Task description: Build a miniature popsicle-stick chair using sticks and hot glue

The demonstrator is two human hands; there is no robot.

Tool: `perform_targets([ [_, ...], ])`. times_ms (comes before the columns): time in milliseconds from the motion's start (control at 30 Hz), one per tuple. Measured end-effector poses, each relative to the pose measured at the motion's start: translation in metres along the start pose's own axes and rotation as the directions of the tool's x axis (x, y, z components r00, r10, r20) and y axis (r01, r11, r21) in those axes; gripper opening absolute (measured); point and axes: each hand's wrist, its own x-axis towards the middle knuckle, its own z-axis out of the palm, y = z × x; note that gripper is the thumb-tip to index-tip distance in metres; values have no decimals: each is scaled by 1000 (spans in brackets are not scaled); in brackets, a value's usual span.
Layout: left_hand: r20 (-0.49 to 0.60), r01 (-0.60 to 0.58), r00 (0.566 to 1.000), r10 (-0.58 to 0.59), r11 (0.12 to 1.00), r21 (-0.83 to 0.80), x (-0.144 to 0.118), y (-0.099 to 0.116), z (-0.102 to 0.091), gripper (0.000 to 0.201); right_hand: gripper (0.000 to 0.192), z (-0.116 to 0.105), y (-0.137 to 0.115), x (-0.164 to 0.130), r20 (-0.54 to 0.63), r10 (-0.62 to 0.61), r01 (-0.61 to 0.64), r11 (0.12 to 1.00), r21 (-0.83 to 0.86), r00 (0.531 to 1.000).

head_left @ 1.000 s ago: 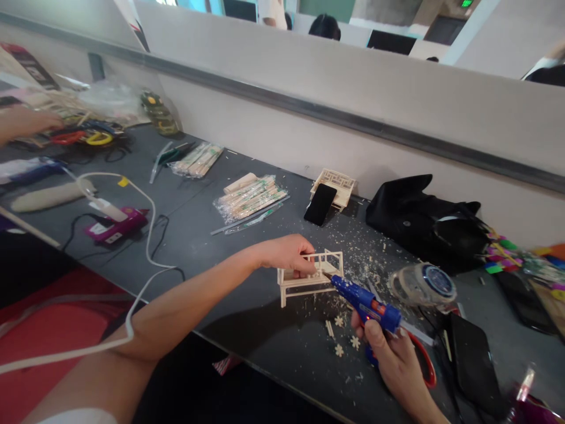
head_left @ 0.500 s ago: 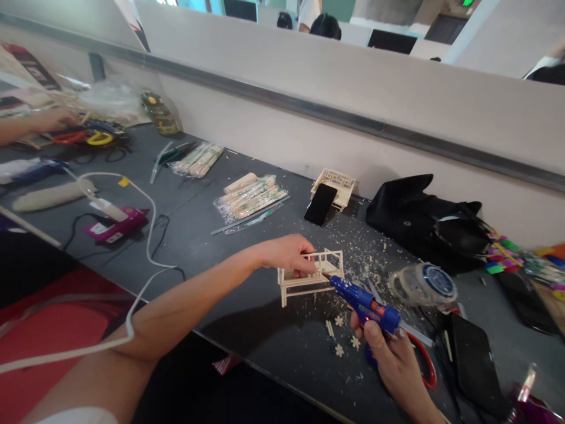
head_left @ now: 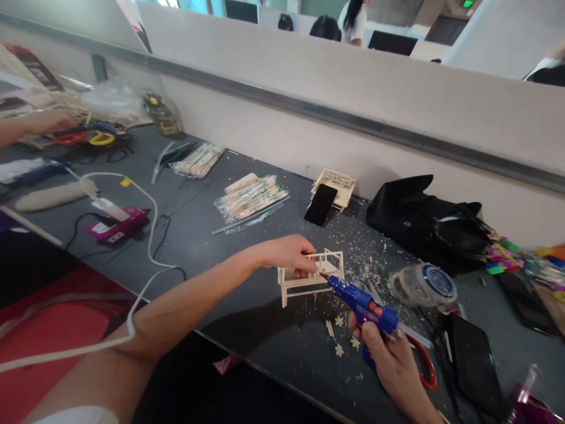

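A small wooden bench model (head_left: 309, 278) stands on the dark table (head_left: 247, 312). My left hand (head_left: 286, 254) grips its back rail from the left. In my right hand (head_left: 392, 362) is a blue glue gun (head_left: 359, 301), its nozzle touching the right part of the model's seat. Three small wooden flower cut-outs (head_left: 345, 340) lie just in front of the gun, among wood chips.
A black phone (head_left: 320, 204) leans on a lattice wood piece (head_left: 336, 185). Packs of sticks (head_left: 249, 197), a pink glue gun (head_left: 117, 227) with white cable, a black bag (head_left: 424, 221), a tape roll (head_left: 422, 284) and red scissors (head_left: 426, 365) lie around. Another person's hand (head_left: 42, 122) works far left.
The glue gun's nozzle has crept a little left toward the model. My left hand has stayed on the bench. The other person's hand at far left has shifted slightly.
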Motion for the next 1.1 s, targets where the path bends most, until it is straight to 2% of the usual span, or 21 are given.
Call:
perform_targets([
  [167,1,-26,1000,26,1000,-6,0,-1,0,15,60,-1,0,1,-32,-11,11,1000,-11,999],
  [333,-1,-23,1000,23,1000,-4,1,-1,0,17,55,-2,6,-2,-15,-4,4,1000,10,1000],
  [667,-14,28,999,-29,999,-36,0,3,1,17,61,4,-5,-1,26,17,-18,1000,22,1000],
  [800,-16,16,1000,-17,999,-35,-1,4,1,16,60,9,-7,-1,38,-16,15,999,31,999],
  [1100,-24,36,999,-38,998,-46,-1,5,2,17,54,12,1,-4,-6,-43,44,999,31,999],
])
